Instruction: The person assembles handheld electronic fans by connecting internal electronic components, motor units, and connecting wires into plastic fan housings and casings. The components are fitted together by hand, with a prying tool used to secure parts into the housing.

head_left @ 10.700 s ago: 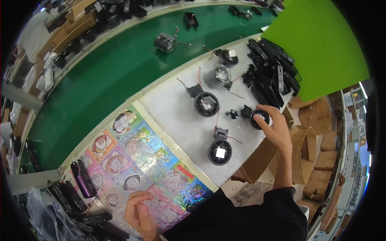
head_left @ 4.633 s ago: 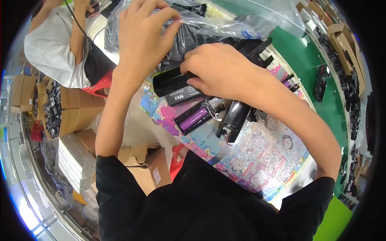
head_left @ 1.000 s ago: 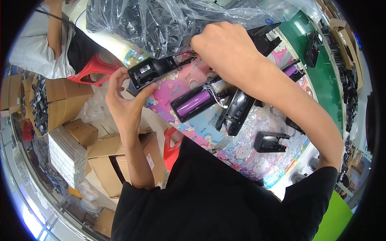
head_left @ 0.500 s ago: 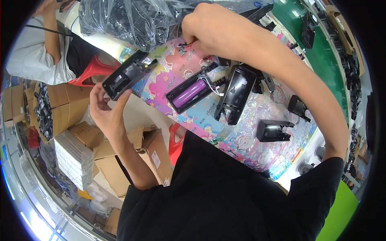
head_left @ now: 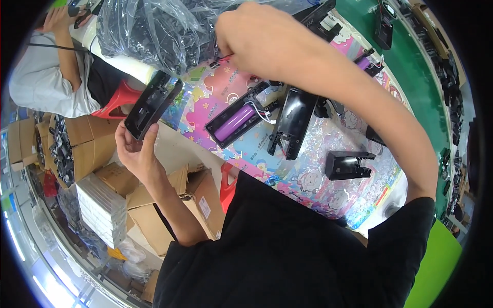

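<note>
Black plastic casing [head_left: 152,104], a long hollow half-shell, sits in your left hand [head_left: 134,152] off the near-left edge of the table [head_left: 328,190], lifted above the cardboard boxes [head_left: 169,205] on the floor. It looks light and stiff, a thin moulded part, so it should take a firm pinch but could flex or crack if you squeeze across its open side; your fingers close around its lower end, and holding it by the long edges seems the safer grip. The glossy surface may be a little slippery. Your right hand [head_left: 257,38] reaches out over the table toward the clear plastic bag [head_left: 159,31] full of dark parts; its fingers are curled, seemingly pinching thin red wires, though you cannot tell for sure what they grip. On the colourful cartoon mat [head_left: 308,174] lie another open casing with a purple battery [head_left: 235,122] and wires, a closed glossy black housing [head_left: 292,123], and a small black block [head_left: 349,164]. A green conveyor belt [head_left: 411,61] runs beyond. Another person in a white shirt [head_left: 46,87] sits at far left.
</note>
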A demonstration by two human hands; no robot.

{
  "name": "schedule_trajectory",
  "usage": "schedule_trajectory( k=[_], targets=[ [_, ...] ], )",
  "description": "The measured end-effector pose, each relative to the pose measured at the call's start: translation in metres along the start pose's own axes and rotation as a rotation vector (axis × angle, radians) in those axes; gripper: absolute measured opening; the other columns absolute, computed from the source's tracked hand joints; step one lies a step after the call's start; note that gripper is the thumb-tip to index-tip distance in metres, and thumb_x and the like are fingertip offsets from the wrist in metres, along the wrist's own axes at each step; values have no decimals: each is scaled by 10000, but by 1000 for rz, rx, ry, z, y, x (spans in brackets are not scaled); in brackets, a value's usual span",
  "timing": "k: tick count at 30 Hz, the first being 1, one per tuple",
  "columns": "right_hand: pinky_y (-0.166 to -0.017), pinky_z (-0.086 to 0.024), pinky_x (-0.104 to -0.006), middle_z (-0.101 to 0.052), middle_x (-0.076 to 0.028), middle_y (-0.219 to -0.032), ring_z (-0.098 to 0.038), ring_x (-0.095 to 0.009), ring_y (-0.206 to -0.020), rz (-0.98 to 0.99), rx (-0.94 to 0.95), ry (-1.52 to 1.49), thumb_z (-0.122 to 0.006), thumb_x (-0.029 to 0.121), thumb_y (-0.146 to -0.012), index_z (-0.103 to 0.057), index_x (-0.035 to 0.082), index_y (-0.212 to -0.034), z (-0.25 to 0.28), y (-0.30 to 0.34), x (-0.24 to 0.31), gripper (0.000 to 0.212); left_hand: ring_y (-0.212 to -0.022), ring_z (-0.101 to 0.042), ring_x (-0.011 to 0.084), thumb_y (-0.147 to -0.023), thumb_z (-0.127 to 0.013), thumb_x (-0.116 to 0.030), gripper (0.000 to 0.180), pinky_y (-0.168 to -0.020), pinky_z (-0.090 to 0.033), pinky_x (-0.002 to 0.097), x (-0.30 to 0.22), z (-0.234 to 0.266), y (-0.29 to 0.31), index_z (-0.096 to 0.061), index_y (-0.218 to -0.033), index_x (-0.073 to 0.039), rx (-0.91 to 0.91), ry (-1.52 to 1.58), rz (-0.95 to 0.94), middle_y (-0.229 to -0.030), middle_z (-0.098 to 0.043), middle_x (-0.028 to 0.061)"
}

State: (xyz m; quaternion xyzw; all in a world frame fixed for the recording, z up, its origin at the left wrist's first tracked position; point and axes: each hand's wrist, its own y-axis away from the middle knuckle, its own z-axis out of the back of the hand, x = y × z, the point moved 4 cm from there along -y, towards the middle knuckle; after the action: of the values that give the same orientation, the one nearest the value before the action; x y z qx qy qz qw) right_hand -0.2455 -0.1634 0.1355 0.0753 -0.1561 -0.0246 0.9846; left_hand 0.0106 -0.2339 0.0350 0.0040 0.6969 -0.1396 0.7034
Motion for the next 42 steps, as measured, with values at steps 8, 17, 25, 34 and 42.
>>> schedule_trajectory(
  k=[8, 17, 25, 34, 42],
  targets=[
    [-665, -537, -389, -669, -179, -789, -673, -326, -775, -52, -240, -72, -712, 99, -638, -693, 13, -789, -29, -1, 9, 175, -911, -595, 124, -723, -707, 77, 458, -868, -428, 237, 4, 5, 2, -489, -1124, 38, -11, -10, 13, -992, -631, 78],
    [-662, -533, -369, -677, -148, -843, -659, -300, -833, -77, -236, -13, -623, 119, -707, -707, 45, -780, -33, -5, 19, 134, -960, -556, 177, -771, -657, 63, 474, -874, -434, 282, 1, 6, -4, -458, -1200, 93, -1, -138, -40, -1089, -580, 133],
    [-607, -529, -358, -686, -84, -786, -676, -260, -765, 129, -307, 92, -650, 140, -699, -717, 99, -758, -47, -7, 24, 99, -909, -545, 161, -813, -652, -60, 376, -853, -410, 280, -19, 4, 6, -514, -1130, 88, -78, -211, -159, -1034, -606, 99],
    [-584, -531, -432, -693, -73, -870, -666, -261, -809, 295, -328, 198, -634, 151, -734, -719, 100, -814, -70, -25, 47, 128, -784, -470, 186, -777, -751, -251, 572, -730, -441, 327, -49, 43, 5, -534, -1173, 101, -370, -479, -335, -898, -506, 87],
    [-558, -563, -416, -691, -92, -850, -672, -266, -801, 164, -155, 240, -724, 162, -664, -717, 79, -888, -63, -46, 47, 238, -1111, -540, 276, -859, -446, 67, 470, -879, -450, 328, -38, 37, -20, -646, -1180, -212, -113, -1079, -803, -1345, -429, 217]
  ],
)
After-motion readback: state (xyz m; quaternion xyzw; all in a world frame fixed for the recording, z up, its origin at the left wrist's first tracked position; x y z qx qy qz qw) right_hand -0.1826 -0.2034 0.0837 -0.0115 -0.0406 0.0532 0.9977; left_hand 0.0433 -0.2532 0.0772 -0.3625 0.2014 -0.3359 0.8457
